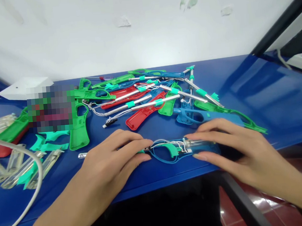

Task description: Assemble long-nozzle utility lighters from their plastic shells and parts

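Both hands hold a blue long-nosed gas lighter (167,159) with its shell open, low over the front edge of the blue table. My left hand (118,157) pinches the nozzle end, where a metal tip pokes out past the fingers. Around the handle end, my right hand (229,148) has its thumb and fingers closed. Between the hands show a teal trigger (172,149), white wires and part of a clear fuel tank (199,142). The inside of the handle is partly hidden by my right fingers.
Behind the hands lie green half shells (79,132), red half shells (138,117), a blue shell (214,115) and several metal tubes with wires (129,105). Clear tanks (44,166) and teal triggers (54,146) sit at left, beside a white cable (39,170). A white wall rises behind.
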Tool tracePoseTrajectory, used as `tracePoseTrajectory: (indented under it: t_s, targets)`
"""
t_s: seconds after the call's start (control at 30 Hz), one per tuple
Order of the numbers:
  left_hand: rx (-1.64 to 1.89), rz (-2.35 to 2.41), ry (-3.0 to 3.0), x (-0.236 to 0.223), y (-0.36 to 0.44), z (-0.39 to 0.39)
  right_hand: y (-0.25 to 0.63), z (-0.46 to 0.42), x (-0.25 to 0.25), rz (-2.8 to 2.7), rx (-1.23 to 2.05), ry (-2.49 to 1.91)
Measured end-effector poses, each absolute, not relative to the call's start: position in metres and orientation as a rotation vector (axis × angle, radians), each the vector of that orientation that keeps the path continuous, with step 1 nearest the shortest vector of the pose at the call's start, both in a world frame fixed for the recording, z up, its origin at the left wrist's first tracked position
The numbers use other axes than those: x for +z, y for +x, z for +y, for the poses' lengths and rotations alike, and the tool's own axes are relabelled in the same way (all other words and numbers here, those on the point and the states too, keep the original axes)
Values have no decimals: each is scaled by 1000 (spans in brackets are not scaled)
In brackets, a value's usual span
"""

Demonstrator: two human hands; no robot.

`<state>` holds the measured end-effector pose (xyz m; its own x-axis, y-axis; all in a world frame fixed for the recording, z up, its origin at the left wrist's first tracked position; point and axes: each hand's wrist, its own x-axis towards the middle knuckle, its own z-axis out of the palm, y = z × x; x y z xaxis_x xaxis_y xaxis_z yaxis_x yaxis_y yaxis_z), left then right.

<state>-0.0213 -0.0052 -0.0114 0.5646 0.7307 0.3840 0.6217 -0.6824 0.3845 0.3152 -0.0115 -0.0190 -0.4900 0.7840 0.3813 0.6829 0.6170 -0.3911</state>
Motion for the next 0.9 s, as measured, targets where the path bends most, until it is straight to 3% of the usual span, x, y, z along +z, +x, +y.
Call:
tracePoseTrajectory:
  t_s: [0.9]
  targets:
    - [880,988,2625,-13,1,-11,311,-12,-17,-2297,247,-1155]
